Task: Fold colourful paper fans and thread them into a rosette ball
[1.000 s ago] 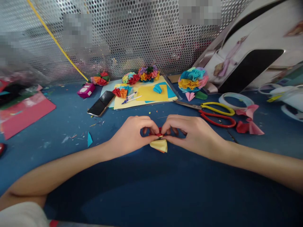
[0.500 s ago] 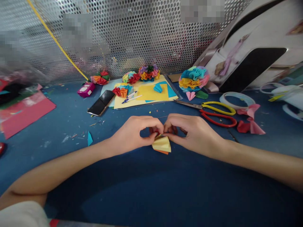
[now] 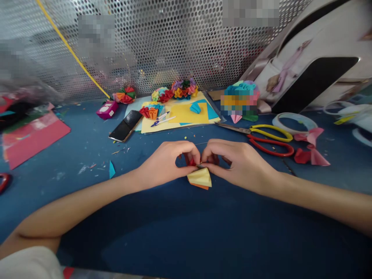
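Folded paper (image 3: 200,178), pale yellow with orange beneath and some red behind, hangs at the meeting fingertips in the middle of the head view. My left hand (image 3: 168,164) pinches its upper end between thumb and fingers. From the other side my right hand (image 3: 235,162) is closed at the same end, its fingertips almost touching the left ones. A thin thread or wire (image 3: 202,143) shows just above the hands. The exact spot gripped is hidden by the fingers.
Scissors (image 3: 271,139), a tape roll (image 3: 295,123) and pink paper bows (image 3: 312,149) lie right. Behind are yellow sheets (image 3: 186,112), pens, paper flowers (image 3: 184,89) and a phone (image 3: 126,126). Pink paper (image 3: 36,139) lies left; a bag (image 3: 314,46) stands back right.
The fingertips have shifted slightly at the top of the folded paper, and more red shows behind the left thumb. The whole view has moved a little.
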A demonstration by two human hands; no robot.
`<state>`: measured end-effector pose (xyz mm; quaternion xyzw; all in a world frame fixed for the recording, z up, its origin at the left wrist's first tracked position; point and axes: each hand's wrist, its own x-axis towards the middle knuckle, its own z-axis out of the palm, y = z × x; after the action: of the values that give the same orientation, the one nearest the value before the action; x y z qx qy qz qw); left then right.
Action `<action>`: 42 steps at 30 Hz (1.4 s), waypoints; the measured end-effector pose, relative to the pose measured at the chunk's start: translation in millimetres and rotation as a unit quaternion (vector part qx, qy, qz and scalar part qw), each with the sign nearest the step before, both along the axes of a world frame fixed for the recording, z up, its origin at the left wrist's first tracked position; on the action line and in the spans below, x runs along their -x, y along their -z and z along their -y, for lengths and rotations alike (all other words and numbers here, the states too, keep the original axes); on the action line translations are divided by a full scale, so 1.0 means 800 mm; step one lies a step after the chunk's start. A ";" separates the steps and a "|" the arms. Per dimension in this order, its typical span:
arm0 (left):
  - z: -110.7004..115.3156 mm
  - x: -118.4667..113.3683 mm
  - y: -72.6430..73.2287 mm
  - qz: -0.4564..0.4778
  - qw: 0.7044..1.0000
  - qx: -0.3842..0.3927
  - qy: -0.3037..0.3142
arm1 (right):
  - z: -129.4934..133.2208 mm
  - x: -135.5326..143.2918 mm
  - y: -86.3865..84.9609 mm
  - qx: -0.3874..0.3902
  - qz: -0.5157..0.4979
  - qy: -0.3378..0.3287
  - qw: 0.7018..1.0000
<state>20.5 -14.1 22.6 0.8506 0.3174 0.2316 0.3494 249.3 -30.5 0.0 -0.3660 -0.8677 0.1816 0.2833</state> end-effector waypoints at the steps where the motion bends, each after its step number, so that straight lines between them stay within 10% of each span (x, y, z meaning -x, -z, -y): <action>1: 0.001 0.000 0.001 0.001 1.000 -0.010 0.000 | 0.000 0.000 0.000 -0.001 -0.001 -0.001 1.000; 42: 0.010 -0.003 0.004 0.074 0.995 0.029 -0.059 | 0.004 0.000 -0.007 -0.003 0.021 -0.004 1.000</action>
<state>22.8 -22.2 19.2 0.8008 0.3466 0.3044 0.3820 249.5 -33.9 5.5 -0.3655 -0.8753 0.1724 0.2657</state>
